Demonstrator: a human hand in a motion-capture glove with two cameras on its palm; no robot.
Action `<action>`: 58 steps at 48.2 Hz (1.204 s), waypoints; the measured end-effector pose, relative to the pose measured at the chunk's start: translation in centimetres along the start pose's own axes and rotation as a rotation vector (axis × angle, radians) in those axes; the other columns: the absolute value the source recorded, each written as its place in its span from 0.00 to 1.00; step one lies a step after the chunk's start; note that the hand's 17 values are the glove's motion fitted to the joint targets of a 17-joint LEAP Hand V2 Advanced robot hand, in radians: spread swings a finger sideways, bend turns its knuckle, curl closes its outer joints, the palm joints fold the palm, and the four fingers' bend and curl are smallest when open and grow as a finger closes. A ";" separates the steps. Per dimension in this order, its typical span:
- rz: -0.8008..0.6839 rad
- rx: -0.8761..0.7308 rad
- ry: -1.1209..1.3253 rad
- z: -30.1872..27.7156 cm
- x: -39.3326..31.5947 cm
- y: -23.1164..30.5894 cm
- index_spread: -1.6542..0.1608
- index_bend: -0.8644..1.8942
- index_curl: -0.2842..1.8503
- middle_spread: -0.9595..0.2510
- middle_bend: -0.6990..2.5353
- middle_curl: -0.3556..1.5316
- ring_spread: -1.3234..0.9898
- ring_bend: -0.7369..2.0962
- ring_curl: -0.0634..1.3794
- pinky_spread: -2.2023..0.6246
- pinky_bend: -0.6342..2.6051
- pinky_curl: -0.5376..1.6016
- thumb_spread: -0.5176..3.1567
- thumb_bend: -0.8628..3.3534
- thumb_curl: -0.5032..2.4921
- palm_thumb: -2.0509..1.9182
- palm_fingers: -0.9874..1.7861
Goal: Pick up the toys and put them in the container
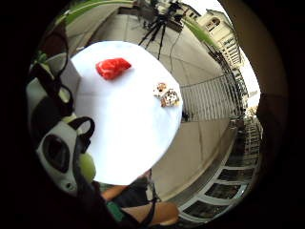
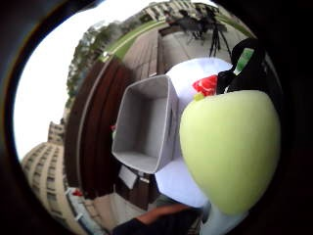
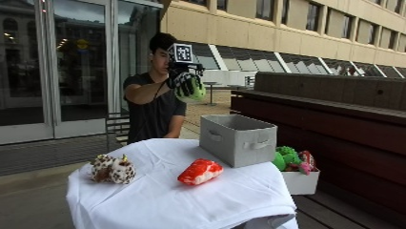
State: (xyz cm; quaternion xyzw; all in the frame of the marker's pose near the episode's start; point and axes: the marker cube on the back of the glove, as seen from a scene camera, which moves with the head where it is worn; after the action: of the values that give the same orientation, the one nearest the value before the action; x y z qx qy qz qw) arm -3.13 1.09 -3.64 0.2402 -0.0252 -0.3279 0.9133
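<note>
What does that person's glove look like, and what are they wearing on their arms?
The right hand wears a black glove with white patches on its back and fingers. In the palm views, black straps and white plastic pieces sit on it. The person wears a dark short-sleeved T-shirt, so the forearms are uncovered.

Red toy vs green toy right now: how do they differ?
The red toy lies on the white tablecloth beside the grey container; the green toy is held aloft in the gloved right hand. The red looks flat and oblong, the green rounded. Neither is in the container.
</note>
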 end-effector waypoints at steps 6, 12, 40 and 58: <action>-0.049 0.007 0.001 -2.7 -6.8 -1.8 0.72 0.49 0.27 0.43 0.40 0.45 0.39 0.65 0.34 0.62 0.49 0.42 0.26 0.27 0.42 0.70 0.73; -0.104 0.009 -0.019 -2.8 -12.5 -3.3 0.72 0.48 0.28 0.42 0.39 0.46 0.39 0.64 0.34 0.62 0.48 0.42 0.27 0.26 0.43 0.70 0.74; -0.242 -0.330 -0.103 4.2 -18.7 -5.4 0.71 0.31 0.25 0.52 0.26 0.44 0.40 0.60 0.34 0.64 0.57 0.46 0.38 0.22 0.42 0.64 0.50; -0.165 -0.207 0.041 1.8 -4.8 -7.3 0.73 0.35 0.22 0.79 0.26 0.38 0.55 0.46 0.24 0.75 0.64 0.46 0.41 0.19 0.32 0.51 0.28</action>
State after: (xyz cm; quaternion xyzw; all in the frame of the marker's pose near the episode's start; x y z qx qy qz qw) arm -11.59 -1.63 -4.87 0.1525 0.0471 -0.3979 0.9035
